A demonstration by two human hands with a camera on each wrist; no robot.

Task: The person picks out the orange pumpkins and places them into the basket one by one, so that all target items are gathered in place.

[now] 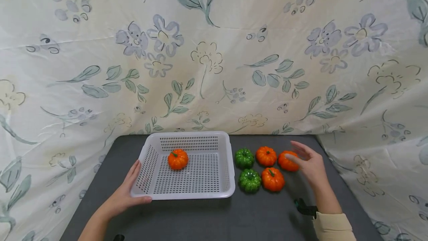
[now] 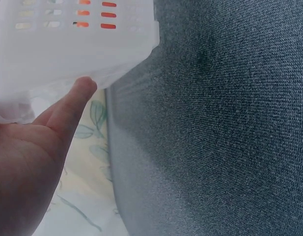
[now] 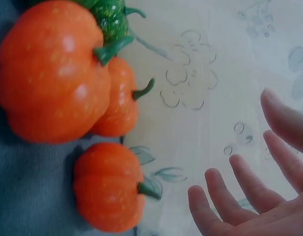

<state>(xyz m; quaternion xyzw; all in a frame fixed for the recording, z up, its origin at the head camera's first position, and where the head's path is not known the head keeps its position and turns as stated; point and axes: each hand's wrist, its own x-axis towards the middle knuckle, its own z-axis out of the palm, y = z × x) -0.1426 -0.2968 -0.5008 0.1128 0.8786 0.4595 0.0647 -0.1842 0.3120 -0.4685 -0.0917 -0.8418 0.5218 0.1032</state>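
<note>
A white perforated plastic basket (image 1: 187,195) stands on the dark table with one small orange pumpkin (image 1: 178,159) inside. My left hand (image 1: 125,192) rests along the basket's left side, thumb at its front corner; the left wrist view shows the thumb against the white wall. To the right of the basket, my right hand (image 1: 311,164) hovers beside the rightmost orange pumpkin (image 1: 287,160), fingers spread. In the right wrist view nothing lies within its fingers, and the nearest pumpkin (image 3: 109,188) is apart from them.
Two more orange pumpkins (image 1: 273,179) and two green pumpkins (image 1: 249,181) sit close together between the basket and my right hand. A floral cloth (image 1: 207,66) hangs behind the dark grey table (image 1: 200,222). A dark band (image 1: 305,208) is around the right wrist.
</note>
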